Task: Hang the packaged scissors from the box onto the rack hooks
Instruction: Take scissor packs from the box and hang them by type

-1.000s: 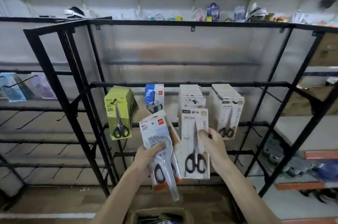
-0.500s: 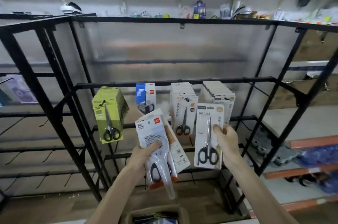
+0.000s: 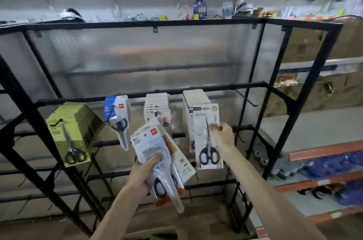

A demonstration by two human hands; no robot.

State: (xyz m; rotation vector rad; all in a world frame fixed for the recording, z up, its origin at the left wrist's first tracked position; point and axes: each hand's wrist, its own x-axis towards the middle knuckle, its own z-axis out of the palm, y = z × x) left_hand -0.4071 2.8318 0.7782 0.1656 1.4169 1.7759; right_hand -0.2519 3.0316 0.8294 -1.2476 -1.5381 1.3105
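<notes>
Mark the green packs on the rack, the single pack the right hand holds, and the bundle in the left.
Green packs (image 3: pixel 67 137): head view, front card of the stack.
Single pack (image 3: pixel 201 122): head view, upper card beside the blades.
Bundle (image 3: pixel 150 147): head view, front pack's label.

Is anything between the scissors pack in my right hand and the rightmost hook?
Nothing visible does: the white card pack of black-handled scissors in the right hand sits directly before the rightmost white stack.
</notes>
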